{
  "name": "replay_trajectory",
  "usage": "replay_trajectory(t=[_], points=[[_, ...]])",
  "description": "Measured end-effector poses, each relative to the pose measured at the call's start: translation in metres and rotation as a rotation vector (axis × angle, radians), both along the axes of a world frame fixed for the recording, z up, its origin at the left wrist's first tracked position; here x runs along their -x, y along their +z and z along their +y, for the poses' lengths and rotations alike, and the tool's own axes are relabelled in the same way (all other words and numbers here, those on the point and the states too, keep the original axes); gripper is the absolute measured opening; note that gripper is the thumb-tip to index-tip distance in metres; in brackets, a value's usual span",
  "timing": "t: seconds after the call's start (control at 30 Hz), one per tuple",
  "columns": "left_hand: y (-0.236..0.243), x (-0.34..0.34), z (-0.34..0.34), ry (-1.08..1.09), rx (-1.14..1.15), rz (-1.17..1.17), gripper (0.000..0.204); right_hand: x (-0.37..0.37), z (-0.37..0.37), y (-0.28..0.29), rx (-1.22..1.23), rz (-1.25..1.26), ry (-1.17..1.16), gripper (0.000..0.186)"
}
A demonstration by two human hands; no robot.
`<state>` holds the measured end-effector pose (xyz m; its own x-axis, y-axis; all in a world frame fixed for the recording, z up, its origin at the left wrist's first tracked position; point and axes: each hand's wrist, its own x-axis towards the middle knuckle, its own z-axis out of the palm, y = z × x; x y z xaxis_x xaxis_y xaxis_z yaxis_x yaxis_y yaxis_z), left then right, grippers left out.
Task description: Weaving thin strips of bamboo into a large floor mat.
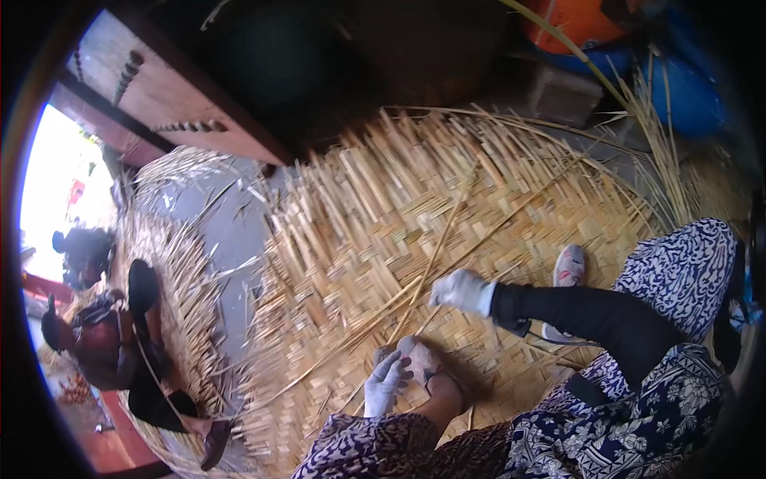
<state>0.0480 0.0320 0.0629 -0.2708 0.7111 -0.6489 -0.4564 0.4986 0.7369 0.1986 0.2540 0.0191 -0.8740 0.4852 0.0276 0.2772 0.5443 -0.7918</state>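
A large woven mat of pale split-cane strips spreads under me, with many loose strip ends along its far edge. My right hand, white-gloved below a black sleeve, is closed in a fist just above the mat. A thin strip shows beside this fist; whether it runs through the fingers I cannot make out. My left hand, also gloved, is beside my foot with its fingers bent and apart; nothing is plainly held there. A long narrow strip lies across the weave between the hands and the far side.
Another person sits at the left beside a second woven piece. A wooden door stands at the upper left. Long stalks lean at the right, near a blue container and an orange object.
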Motion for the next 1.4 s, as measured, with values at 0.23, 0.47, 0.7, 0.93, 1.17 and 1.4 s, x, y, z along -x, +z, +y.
replay_trajectory(t=[0.23, 0.47, 0.7, 0.93, 1.17, 1.4], points=[[-0.005, 0.007, 0.024, 0.193, -0.181, -0.354, 0.051, 0.038, -0.075, 0.042, -0.855, 0.045, 0.123, 0.014], [-0.021, 0.018, 0.003, 0.593, -0.143, -0.166, 0.028, 0.047, -0.06, 0.067, 0.242, -0.565, 0.158, 0.019], [-0.014, 0.008, 0.006, 0.634, -0.083, 0.028, 0.026, 0.05, -0.034, -0.001, -0.593, -0.227, 0.19, 0.014], [-0.034, -0.001, -0.024, 0.619, -0.231, -0.069, 0.027, 0.052, 0.019, -0.009, -0.94, -0.179, 0.325, 0.011], [-0.048, 0.001, -0.047, 0.559, -0.165, -0.062, 0.029, 0.054, 0.023, 0.024, -0.872, -0.479, 0.353, 0.009], [-0.034, -0.003, -0.032, 0.57, -0.13, -0.099, 0.027, 0.04, 0.081, 0.095, -0.777, -0.89, 0.291, 0.006]])
